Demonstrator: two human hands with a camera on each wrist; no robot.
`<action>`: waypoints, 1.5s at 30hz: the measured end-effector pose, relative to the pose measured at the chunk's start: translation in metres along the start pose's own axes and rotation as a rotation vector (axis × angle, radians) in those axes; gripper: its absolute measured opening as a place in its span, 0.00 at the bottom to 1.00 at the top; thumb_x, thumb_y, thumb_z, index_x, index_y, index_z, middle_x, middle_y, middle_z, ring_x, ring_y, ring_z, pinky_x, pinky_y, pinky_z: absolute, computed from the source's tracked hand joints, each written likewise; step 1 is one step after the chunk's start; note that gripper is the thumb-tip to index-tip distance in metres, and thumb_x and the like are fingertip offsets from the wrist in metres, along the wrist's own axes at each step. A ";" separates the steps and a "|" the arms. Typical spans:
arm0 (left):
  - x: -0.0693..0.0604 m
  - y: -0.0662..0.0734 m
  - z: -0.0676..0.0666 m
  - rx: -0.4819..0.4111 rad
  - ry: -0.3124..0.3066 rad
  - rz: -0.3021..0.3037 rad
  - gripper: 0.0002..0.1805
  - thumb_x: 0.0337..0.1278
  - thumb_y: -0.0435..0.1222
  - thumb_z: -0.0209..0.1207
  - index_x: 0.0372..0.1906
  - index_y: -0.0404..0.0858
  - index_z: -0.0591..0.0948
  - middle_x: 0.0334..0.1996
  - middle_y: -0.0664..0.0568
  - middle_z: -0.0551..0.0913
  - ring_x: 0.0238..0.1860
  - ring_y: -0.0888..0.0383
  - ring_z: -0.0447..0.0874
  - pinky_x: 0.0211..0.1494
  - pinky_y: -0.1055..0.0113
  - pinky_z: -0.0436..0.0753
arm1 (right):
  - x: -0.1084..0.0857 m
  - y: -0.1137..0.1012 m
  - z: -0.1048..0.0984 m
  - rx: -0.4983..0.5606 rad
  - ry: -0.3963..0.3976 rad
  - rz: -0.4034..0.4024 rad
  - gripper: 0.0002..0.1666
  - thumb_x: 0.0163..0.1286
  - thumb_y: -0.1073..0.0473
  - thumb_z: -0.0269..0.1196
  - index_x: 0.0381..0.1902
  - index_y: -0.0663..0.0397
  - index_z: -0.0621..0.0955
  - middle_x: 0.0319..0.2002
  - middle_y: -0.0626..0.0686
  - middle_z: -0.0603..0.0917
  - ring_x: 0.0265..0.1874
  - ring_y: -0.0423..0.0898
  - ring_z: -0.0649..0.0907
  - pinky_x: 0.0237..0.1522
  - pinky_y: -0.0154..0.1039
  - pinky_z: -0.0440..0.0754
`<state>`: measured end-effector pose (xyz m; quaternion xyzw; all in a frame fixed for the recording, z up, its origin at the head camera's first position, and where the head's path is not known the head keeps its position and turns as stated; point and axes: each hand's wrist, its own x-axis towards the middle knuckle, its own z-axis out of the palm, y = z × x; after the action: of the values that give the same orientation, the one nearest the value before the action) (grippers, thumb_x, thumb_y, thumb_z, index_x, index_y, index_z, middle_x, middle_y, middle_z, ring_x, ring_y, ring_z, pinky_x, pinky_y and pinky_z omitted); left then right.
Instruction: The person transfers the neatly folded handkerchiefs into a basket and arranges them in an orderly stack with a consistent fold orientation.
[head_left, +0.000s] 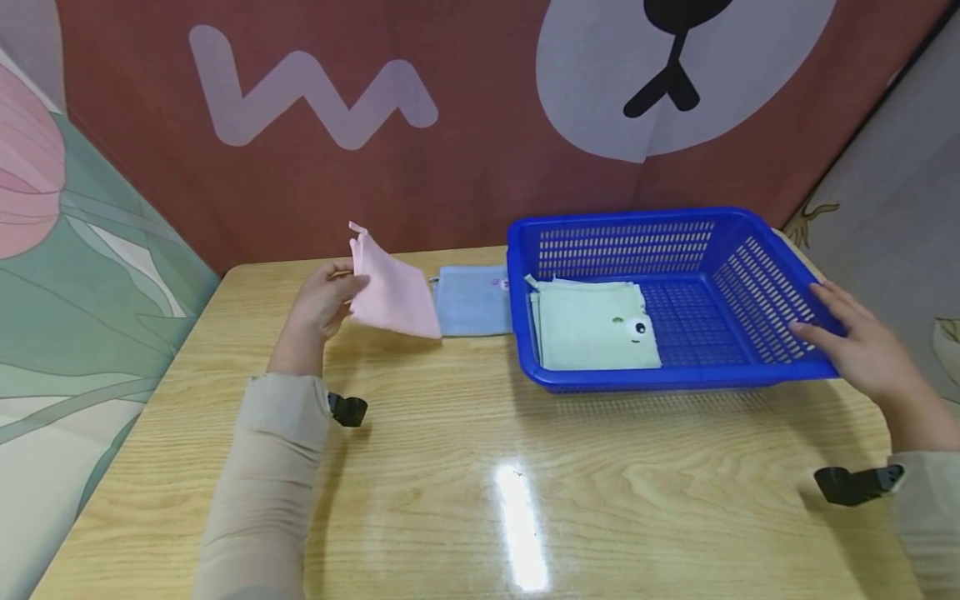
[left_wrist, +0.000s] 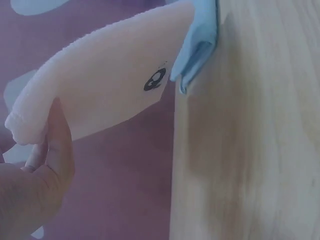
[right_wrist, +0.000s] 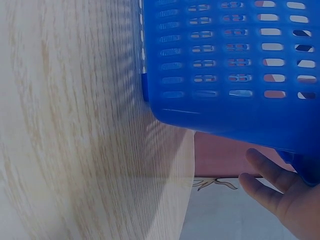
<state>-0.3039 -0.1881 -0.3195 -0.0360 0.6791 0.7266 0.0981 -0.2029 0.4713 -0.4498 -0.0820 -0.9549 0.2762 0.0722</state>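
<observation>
My left hand (head_left: 318,298) pinches a folded pink towel (head_left: 393,292) by its left edge, thumb in front, tilted up off the table. In the left wrist view a small dark printed face marks the pink towel (left_wrist: 110,75). Just right of it lies a folded blue towel (head_left: 472,300), its right end hidden by the blue plastic basket (head_left: 637,379). Over at the basket's right rim, my right hand (head_left: 862,342) holds on, thumb over the edge. Two fingers (right_wrist: 267,192) extend below that rim in the right wrist view. Folded pale green towels (head_left: 592,325) lie in the basket's left part.
The wooden table (head_left: 420,467) runs up to a reddish-brown backdrop (head_left: 465,183) with a cartoon print. A black wrist mount (head_left: 347,410) sits by the left sleeve, and another wrist mount (head_left: 855,483) by the right.
</observation>
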 end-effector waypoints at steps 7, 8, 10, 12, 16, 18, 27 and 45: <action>-0.005 0.005 0.008 -0.032 -0.030 0.054 0.09 0.53 0.28 0.51 0.38 0.39 0.66 0.34 0.50 0.68 0.29 0.62 0.72 0.26 0.73 0.73 | -0.001 -0.003 0.000 -0.001 0.010 0.000 0.41 0.61 0.40 0.50 0.63 0.24 0.38 0.64 0.37 0.33 0.61 0.57 0.33 0.48 0.69 0.35; -0.006 0.006 0.009 -0.039 -0.034 0.059 0.09 0.53 0.27 0.51 0.37 0.39 0.66 0.34 0.51 0.68 0.28 0.62 0.72 0.26 0.73 0.73 | -0.002 -0.003 0.000 -0.004 0.009 0.003 0.41 0.61 0.41 0.50 0.63 0.25 0.38 0.65 0.38 0.33 0.61 0.57 0.33 0.48 0.69 0.35; -0.008 0.008 0.011 -0.048 -0.037 0.068 0.08 0.53 0.27 0.51 0.37 0.39 0.66 0.34 0.51 0.68 0.28 0.62 0.72 0.25 0.73 0.73 | -0.001 -0.003 0.000 -0.011 0.008 0.009 0.41 0.61 0.41 0.50 0.63 0.26 0.38 0.65 0.39 0.32 0.61 0.57 0.33 0.47 0.69 0.36; -0.010 0.009 0.013 -0.059 -0.046 0.079 0.08 0.53 0.27 0.50 0.37 0.39 0.66 0.34 0.51 0.67 0.28 0.62 0.72 0.25 0.73 0.73 | -0.002 -0.005 -0.001 -0.005 0.004 0.007 0.42 0.61 0.42 0.50 0.64 0.29 0.39 0.65 0.40 0.32 0.61 0.58 0.33 0.48 0.69 0.36; -0.012 0.010 0.016 -0.069 -0.064 0.101 0.08 0.53 0.26 0.50 0.37 0.39 0.66 0.34 0.50 0.65 0.28 0.62 0.72 0.25 0.74 0.74 | -0.004 -0.007 -0.002 -0.005 0.006 0.005 0.42 0.61 0.42 0.50 0.64 0.30 0.39 0.65 0.40 0.32 0.61 0.58 0.33 0.48 0.69 0.36; -0.014 0.011 0.017 -0.086 -0.073 0.110 0.08 0.53 0.26 0.50 0.37 0.39 0.66 0.34 0.50 0.64 0.28 0.62 0.71 0.24 0.74 0.74 | -0.004 -0.008 -0.002 -0.015 0.008 0.013 0.41 0.62 0.42 0.49 0.64 0.28 0.38 0.65 0.39 0.32 0.61 0.57 0.34 0.48 0.69 0.37; -0.025 0.016 0.027 -0.154 -0.119 0.161 0.08 0.53 0.25 0.51 0.37 0.37 0.67 0.33 0.49 0.63 0.27 0.61 0.68 0.22 0.74 0.72 | -0.026 -0.057 -0.015 0.051 -0.008 0.025 0.39 0.64 0.44 0.48 0.65 0.34 0.40 0.65 0.42 0.32 0.61 0.60 0.34 0.48 0.69 0.36; -0.039 0.029 0.052 -0.188 -0.227 0.230 0.08 0.53 0.22 0.48 0.36 0.36 0.68 0.31 0.48 0.67 0.26 0.61 0.71 0.21 0.73 0.73 | -0.004 -0.008 -0.002 -0.007 0.005 0.029 0.41 0.62 0.41 0.49 0.63 0.27 0.38 0.65 0.38 0.32 0.61 0.58 0.34 0.48 0.69 0.36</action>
<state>-0.2668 -0.1422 -0.2801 0.1148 0.5923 0.7928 0.0866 -0.1993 0.4650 -0.4442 -0.0967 -0.9544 0.2736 0.0704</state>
